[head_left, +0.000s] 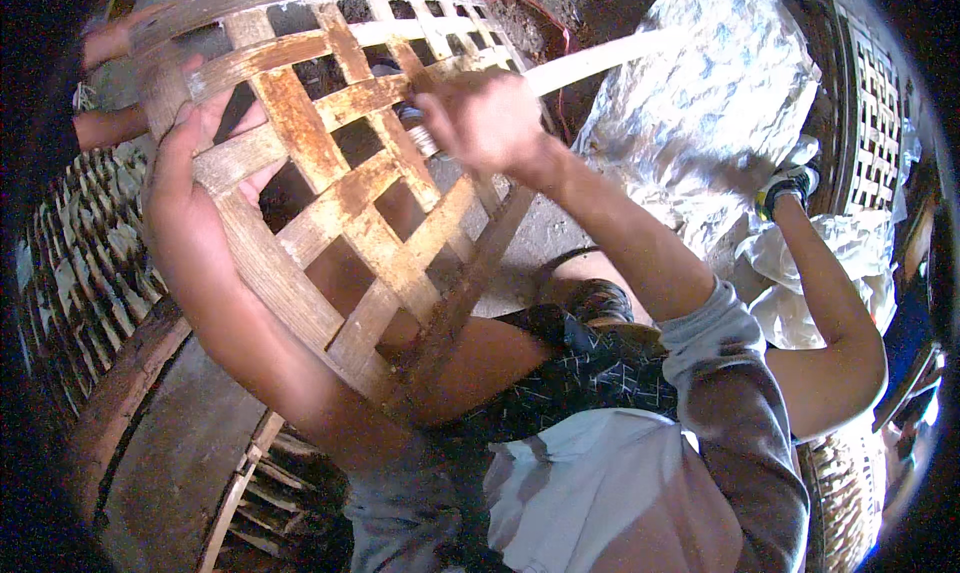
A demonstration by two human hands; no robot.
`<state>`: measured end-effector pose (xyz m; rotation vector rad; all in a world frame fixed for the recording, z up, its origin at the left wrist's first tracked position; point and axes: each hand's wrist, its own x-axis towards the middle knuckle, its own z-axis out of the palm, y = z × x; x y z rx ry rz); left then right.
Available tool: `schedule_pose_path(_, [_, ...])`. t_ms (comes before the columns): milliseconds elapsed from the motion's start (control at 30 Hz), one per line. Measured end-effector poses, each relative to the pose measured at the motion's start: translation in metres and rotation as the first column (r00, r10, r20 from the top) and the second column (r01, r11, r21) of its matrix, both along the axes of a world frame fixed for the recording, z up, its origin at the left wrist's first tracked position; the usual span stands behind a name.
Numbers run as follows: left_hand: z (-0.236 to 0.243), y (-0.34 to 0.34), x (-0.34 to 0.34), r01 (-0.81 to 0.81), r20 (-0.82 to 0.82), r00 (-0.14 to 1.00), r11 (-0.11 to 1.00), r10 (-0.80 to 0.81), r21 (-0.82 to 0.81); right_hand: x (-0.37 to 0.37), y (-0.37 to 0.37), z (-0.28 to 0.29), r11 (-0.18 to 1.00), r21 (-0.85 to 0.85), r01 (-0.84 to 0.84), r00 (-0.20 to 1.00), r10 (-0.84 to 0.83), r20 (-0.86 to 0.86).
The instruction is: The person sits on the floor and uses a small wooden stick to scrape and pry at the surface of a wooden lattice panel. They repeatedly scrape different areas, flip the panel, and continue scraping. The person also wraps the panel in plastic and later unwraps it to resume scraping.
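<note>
Gripping a big open lattice panel woven from flat tan and brown wooden strips point(340, 195), the left hand point(187, 138) is hooked over its left edge, with some fingers showing through the gaps. So the panel itself is tilted up right in front of the person, above their lap.

The right hand point(490, 118) is curled into a fist over the panel's right side. A long, pale, flat strip point(600, 63) sticks out from that fist, past the panel's upper right. Looks like it's being grasped, but I can't tell whether the strip is woven in as well. There's also a small shiny metallic-looking bit point(420, 136) just beside the fist, over the panel; can't tell what it is.

At the panel's upper left, a bare forearm point(110, 128) comes in from the side, looks like another person's. Can't tell what that hand is doing, it's too blurry.

Right of the panel there's a big crumpled, silvery plastic sheet point(700, 83), and beyond that a second woven lattice piece point(875, 123). Left of the panel is a dark, densely ribbed woven piece point(90, 263). Below the panel, a dark patterned pair of shorts point(590, 378).
</note>
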<state>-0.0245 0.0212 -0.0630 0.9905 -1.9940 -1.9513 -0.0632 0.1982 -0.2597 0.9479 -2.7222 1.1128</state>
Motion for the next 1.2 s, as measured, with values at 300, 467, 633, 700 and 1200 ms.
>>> schedule_pose_path(300, [-0.002,-0.004,0.003,0.015,-0.033,0.999,0.998,-0.013,0.058,-0.02,-0.015,0.0,0.997,0.057,-0.059,0.998,0.059,-0.013])
schedule_pose_path(467, [0.007,0.0,0.003,0.046,-0.04,0.998,0.999,-0.046,0.009,-0.019,-0.007,0.01,0.997,0.012,0.076,0.997,-0.076,0.001])
schedule_pose_path(633, [0.01,0.013,0.0,0.012,-0.04,0.999,0.998,-0.01,0.054,-0.013,0.002,0.017,0.996,-0.017,0.089,0.996,-0.089,-0.018])
schedule_pose_path(700, [0.011,0.014,0.0,0.004,-0.039,0.999,0.999,-0.002,0.052,-0.009,0.0,0.016,0.994,-0.014,0.105,0.994,-0.105,-0.009])
schedule_pose_path(1200, [0.001,0.003,0.005,0.049,-0.06,0.997,0.998,-0.047,0.036,-0.009,0.024,0.016,0.971,0.189,0.144,0.984,-0.16,0.073])
